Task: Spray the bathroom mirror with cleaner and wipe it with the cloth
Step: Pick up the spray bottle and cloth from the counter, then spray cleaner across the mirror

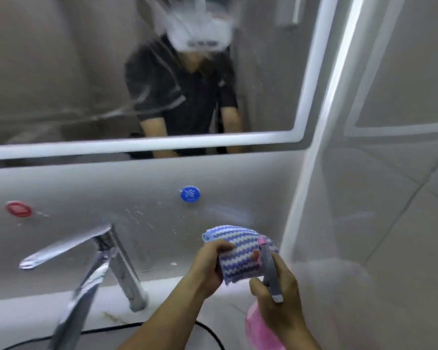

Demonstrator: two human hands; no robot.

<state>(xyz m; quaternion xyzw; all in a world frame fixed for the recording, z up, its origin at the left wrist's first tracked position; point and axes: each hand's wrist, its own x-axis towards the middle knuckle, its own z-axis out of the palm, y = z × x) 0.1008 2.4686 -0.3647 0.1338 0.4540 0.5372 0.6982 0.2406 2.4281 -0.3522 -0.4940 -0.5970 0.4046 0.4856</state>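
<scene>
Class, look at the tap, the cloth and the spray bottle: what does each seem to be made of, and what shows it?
Tap: polished metal, likely chrome; mirror-bright reflections.
Cloth, in the left hand: soft woven or knitted fabric, matte; blue-and-white wavy ribs, folds.
Spray bottle, in the right hand: probably plastic; translucent pink body, opaque grey trigger head.

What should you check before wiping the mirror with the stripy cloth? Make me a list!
1. Cloth held in left hand: ok.
2. Mirror already sprayed: ok, wet streaks show on the glass.
3. Spray bottle secure in right hand: ok.
4. Cloth touching the mirror: not ok, it is down by the basin.
5. Tap out of the cloth's way: ok, it stands off to the left.
6. Cloth clean: cannot tell.
</scene>
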